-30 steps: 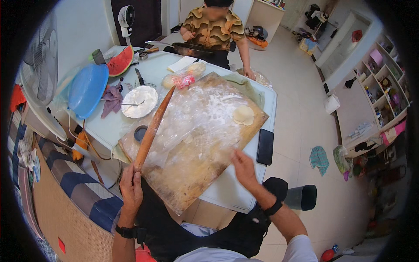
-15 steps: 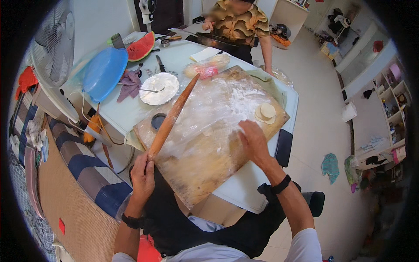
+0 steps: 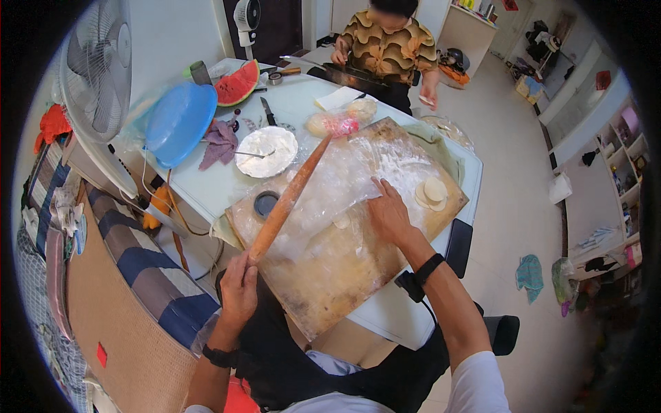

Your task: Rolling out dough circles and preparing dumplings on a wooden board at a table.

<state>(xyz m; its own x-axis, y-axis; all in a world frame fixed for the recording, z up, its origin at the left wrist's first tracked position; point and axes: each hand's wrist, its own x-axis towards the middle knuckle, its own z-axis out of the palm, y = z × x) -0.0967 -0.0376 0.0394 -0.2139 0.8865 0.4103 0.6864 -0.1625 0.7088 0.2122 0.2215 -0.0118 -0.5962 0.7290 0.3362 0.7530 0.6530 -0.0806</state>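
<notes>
My left hand [image 3: 239, 286] is wrapped round the near end of a long tapered wooden rolling pin [image 3: 288, 199], which slants up and away over a floured wooden board [image 3: 323, 282]. My right hand [image 3: 391, 215] reaches over the middle of the board, its fingertips closed on the edge of a clear plastic sheet [image 3: 330, 179]. A small pale dough piece [image 3: 342, 220] lies just left of that hand. To its right are several flat dough rounds [image 3: 431, 194], overlapping on the board. A dark ring-shaped object [image 3: 266, 204] sits beside the rolling pin.
Left of the board stand a bowl of flour [image 3: 267, 150] with a spoon, a blue basin [image 3: 180, 124], a knife [image 3: 268, 110] and cut watermelon [image 3: 237, 84]. Bagged dough [image 3: 334, 124] lies at the far edge. Across the table sits another person [image 3: 389, 48]; a fan [image 3: 96, 62] stands left.
My right hand has come down onto the plastic sheet's edge. My left hand still holds the rolling pin. The other person's hand has lifted off the table edge with a small pale thing.
</notes>
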